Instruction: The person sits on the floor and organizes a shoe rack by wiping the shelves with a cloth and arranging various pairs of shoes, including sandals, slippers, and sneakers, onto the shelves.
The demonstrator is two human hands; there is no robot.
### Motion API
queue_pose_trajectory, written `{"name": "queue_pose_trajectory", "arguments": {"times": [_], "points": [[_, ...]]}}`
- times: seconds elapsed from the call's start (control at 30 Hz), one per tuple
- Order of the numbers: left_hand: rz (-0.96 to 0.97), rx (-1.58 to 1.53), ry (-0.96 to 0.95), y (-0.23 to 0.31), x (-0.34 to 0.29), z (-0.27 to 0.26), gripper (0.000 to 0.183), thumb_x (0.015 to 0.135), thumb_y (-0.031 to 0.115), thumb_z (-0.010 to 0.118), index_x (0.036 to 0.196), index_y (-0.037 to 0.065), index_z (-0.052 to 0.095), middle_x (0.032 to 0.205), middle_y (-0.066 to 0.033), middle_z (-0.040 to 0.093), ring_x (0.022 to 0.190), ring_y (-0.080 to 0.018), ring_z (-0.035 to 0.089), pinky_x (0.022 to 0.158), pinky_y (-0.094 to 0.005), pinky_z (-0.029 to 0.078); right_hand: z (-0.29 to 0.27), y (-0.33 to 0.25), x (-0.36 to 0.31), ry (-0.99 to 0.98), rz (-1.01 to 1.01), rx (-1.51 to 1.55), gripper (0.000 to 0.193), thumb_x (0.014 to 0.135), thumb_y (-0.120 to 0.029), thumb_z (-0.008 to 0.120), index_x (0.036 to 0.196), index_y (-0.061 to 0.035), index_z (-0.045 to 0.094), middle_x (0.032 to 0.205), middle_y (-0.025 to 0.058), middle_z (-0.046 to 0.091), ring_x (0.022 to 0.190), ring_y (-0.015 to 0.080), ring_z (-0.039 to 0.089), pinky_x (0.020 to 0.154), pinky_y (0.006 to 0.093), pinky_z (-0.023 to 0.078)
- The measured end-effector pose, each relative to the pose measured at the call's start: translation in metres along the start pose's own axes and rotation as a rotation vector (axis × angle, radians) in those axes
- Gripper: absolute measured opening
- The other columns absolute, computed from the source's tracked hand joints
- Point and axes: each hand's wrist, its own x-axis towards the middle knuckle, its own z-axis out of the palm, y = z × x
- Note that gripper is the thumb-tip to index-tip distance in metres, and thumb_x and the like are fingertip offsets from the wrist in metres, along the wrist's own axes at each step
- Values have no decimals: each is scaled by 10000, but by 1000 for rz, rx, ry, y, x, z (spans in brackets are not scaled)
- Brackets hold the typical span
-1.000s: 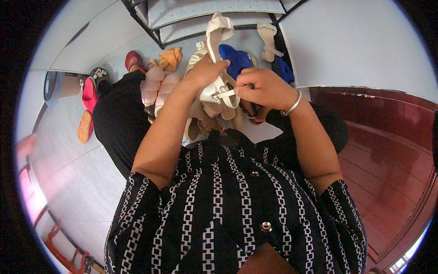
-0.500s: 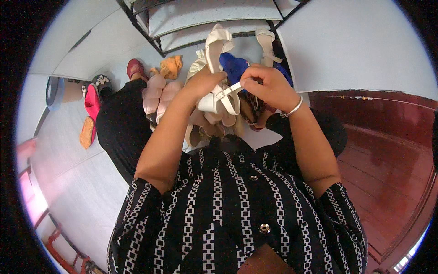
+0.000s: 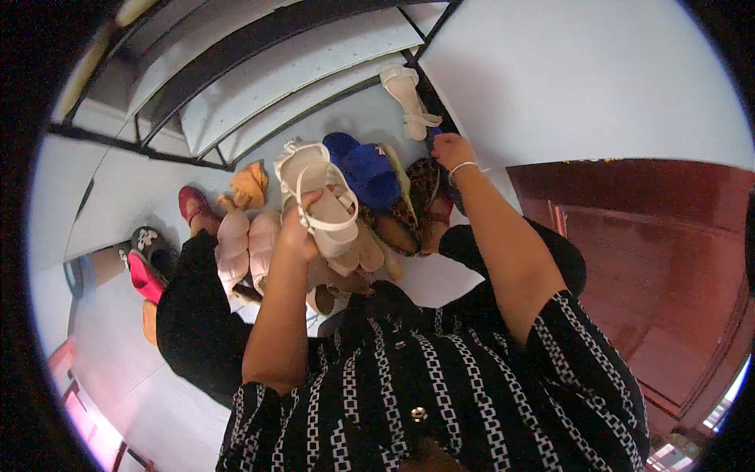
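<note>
My left hand (image 3: pixel 300 228) is closed round a white strappy sandal (image 3: pixel 334 218), whose ankle strap loops up over it. A second pale sandal (image 3: pixel 405 98) lies on the floor by the rack's right corner, its strap toward me. Just beside that strap, my right hand (image 3: pixel 454 151) is stretched out with its fingers curled; what they hold, if anything, is hidden. Behind the held sandal is another white shoe (image 3: pixel 299 160), partly covered. A blue cap-like cloth item (image 3: pixel 370 175) lies right of it, next to leopard-print shoes (image 3: pixel 425 182).
A black-framed shelf rack (image 3: pixel 299 67) stands ahead, a white wall (image 3: pixel 550 79) to its right. Pink padded slippers (image 3: pixel 233 248), an orange cloth (image 3: pixel 250 186), and red-pink shoes (image 3: pixel 145 277) lie to the left. A dark red door (image 3: pixel 637 275) is at right. Several shoes crowd between my legs.
My right hand has left the white sandal's strap and reached forward to the right, near the other sandal. My left hand still holds its sandal, now lower and turned. The view has shifted.
</note>
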Motion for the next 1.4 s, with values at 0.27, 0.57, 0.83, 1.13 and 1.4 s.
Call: {"name": "queue_pose_trajectory", "arguments": {"times": [0.27, 0.57, 0.83, 1.13, 1.4], "points": [[47, 153, -20, 4, -67, 41, 408, 777, 192, 554, 1133, 7, 479, 948, -119, 575, 838, -263, 588, 725, -383, 504, -37, -34, -42, 452, -260, -606, 335, 756, -206, 611, 1081, -130, 582, 972, 159, 573, 849, 323, 585, 701, 402, 495], [-135, 218, -144, -29, -11, -40, 373, 827, 210, 556, 1102, -38, 514, 1007, -124, 588, 884, -233, 590, 765, -364, 497, -51, -109, -79, 303, -622, -559, 348, 774, -354, 576, 949, -58, 628, 876, 182, 611, 800, 313, 601, 711, 381, 471], [302, 1188, 175, 8, 2, -105, 314, 828, 276, 544, 1018, 27, 575, 862, -99, 618, 784, -166, 589, 662, -304, 481, 19, -157, -192, 163, -1084, -444, 219, 756, -260, 618, 874, -76, 627, 830, 123, 608, 740, 276, 596, 637, 335, 472], [42, 1217, 230, 26, 21, -69, 309, 827, 270, 541, 1011, 23, 573, 830, -64, 610, 690, -137, 566, 591, -270, 462, 124, -84, -185, -273, -1391, -628, 120, 693, -148, 591, 783, -74, 563, 781, 82, 531, 736, 269, 573, 626, 370, 479], [-123, 1379, 43, 9, 37, -88, 271, 814, 257, 577, 981, 44, 568, 791, -46, 596, 648, -139, 538, 598, -274, 444, 141, -38, -163, -519, -1169, -781, 196, 703, -154, 574, 887, -86, 565, 826, 91, 536, 767, 259, 577, 656, 359, 481]]}}
